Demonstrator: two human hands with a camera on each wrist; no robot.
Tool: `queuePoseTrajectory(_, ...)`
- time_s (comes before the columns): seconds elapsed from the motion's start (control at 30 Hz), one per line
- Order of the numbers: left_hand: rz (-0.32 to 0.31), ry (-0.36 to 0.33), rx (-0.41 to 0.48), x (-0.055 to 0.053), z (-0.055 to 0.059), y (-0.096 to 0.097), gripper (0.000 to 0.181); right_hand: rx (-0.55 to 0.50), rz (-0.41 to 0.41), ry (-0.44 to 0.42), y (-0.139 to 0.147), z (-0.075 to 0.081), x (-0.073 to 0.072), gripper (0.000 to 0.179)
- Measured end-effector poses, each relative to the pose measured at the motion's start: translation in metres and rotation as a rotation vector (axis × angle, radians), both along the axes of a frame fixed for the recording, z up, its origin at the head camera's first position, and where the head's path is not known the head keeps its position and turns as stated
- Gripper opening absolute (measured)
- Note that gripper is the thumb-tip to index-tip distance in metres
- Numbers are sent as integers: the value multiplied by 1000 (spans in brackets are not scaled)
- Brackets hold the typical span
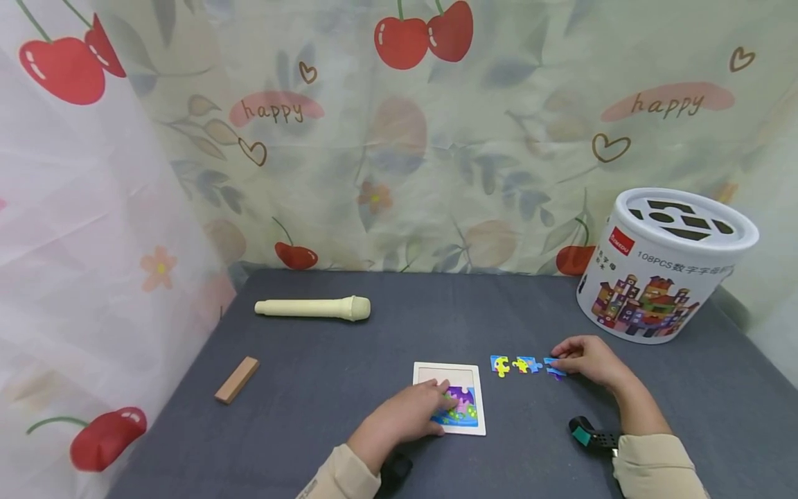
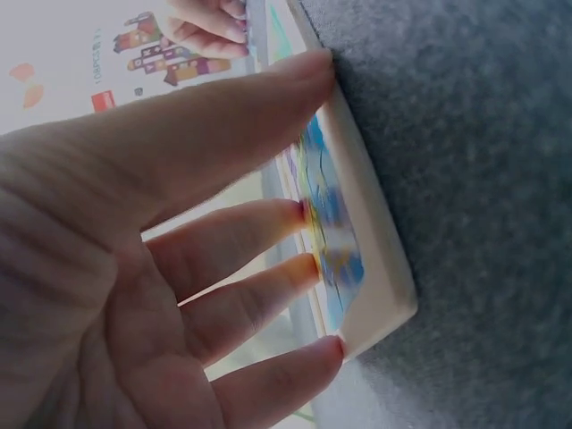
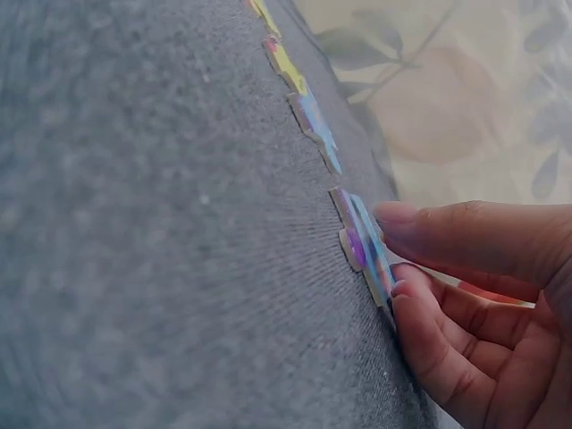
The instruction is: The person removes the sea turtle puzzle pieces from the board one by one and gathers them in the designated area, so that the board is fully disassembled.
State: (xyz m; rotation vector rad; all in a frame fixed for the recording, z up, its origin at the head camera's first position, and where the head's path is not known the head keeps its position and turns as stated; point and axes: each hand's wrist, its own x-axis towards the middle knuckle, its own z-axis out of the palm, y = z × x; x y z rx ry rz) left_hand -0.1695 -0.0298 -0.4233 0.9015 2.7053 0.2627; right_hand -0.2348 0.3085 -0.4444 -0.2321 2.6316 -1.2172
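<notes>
Your left hand [image 1: 408, 412], fingers spread, and your right hand [image 1: 589, 362], pinching, are apart. Under the left lies the puzzle tray [image 1: 431, 373]; your right fingertips hold a blue piece [image 3: 363, 241], two loose pieces [image 1: 527, 364] between your hands.

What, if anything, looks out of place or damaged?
No visible damage. Only oddity: three puzzle pieces lie loose on the table, right of the puzzle frame, whose upper strip shows bare. The right hand touches the rightmost one; the left hand partly hides the frame.
</notes>
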Motion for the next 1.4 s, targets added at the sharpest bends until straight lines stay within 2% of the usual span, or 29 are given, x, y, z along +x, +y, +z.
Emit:
queuePoseTrajectory(0.13, 7, -36, 52, -3, 0, -5, 53, 4, 4, 8, -3, 0, -1, 30)
queuePoseTrajectory(0.33, -18, -31, 99, -10, -3, -14, 57, 25, -12, 20, -12, 4, -2, 29)
queuePoseTrajectory(0.47, 35, -73, 106, -15, -3, -19, 59, 25, -4, 21, -23, 8, -3, 31)
queuePoseTrajectory(0.57, 56, -76, 103, -18, -3, -23, 59, 18, 19, 32, -34, 9, -4, 28)
queuePoseTrajectory(0.67, 71, -94, 108, -22, -5, -27, 61, 22, 61, 56, -48, 9, -6, 24)
queuePoseTrajectory(0.87, 120, -183, 160, -28, -9, -36, 69, 18, 143, 88, -80, 9, -8, 20)
queuePoseTrajectory(1.23, 169, -225, 184, -31, -9, -42, 71, 29, 333, 116, -134, 13, -5, 20)
queuePoseTrajectory(1.4, 184, -221, 188, -32, -7, -42, 70, 24, 384, 65, -157, 12, -4, 20)
